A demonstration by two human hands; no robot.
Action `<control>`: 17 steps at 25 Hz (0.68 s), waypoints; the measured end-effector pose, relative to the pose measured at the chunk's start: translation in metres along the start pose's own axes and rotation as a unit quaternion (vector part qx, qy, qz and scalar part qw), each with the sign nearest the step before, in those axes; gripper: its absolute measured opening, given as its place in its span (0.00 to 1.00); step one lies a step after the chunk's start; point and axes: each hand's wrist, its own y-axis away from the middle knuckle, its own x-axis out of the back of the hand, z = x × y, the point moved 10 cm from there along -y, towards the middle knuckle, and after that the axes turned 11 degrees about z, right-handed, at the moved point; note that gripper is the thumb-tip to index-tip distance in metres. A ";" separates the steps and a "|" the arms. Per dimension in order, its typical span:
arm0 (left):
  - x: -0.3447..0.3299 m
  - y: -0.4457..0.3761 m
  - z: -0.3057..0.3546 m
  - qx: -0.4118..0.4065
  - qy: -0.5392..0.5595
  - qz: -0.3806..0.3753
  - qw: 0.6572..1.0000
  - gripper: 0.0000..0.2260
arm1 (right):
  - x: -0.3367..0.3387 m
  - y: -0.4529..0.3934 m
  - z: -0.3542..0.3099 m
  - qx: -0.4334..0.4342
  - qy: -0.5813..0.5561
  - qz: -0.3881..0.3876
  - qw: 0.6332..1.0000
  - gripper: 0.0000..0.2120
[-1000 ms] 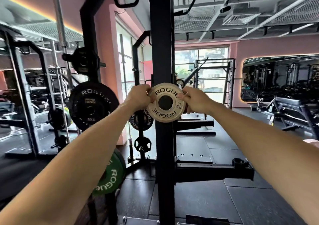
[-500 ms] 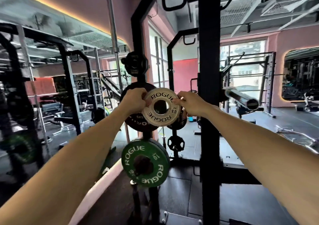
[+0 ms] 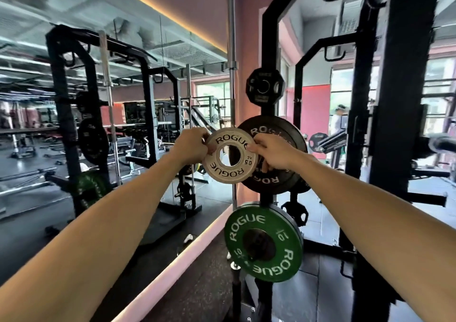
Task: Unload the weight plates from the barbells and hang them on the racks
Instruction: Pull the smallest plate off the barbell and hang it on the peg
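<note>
While left hand (image 3: 191,146) and right hand (image 3: 271,155) pinch rim, white plate (image 3: 230,158) upright, face toward camera.

The small white plate (image 3: 230,158) hides part of the big black plate (image 3: 283,148) behind it. The right hand (image 3: 271,155) covers more of it, so its words can't be read in full. Fingers of both hands go behind the white plate's rim. Left hand (image 3: 190,146) too. The bar end (image 3: 441,145) at the right edge is cut off & blurry. Mirror (image 3: 74,124) stuff is smeared.
</note>
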 end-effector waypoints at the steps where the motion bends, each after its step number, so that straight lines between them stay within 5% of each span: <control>1: -0.003 -0.007 -0.010 -0.001 -0.003 0.001 1.000 0.03 | -0.009 -0.010 0.001 0.004 -0.004 -0.001 1.000 0.13; 8: -0.058 -0.090 -0.068 -0.013 0.020 0.000 1.000 0.08 | -0.049 -0.103 0.042 -0.002 0.011 0.017 1.000 0.13; 17: -0.153 -0.194 -0.051 -0.090 0.071 -0.027 0.993 0.11 | -0.012 -0.169 0.120 -0.080 0.059 0.079 0.992 0.12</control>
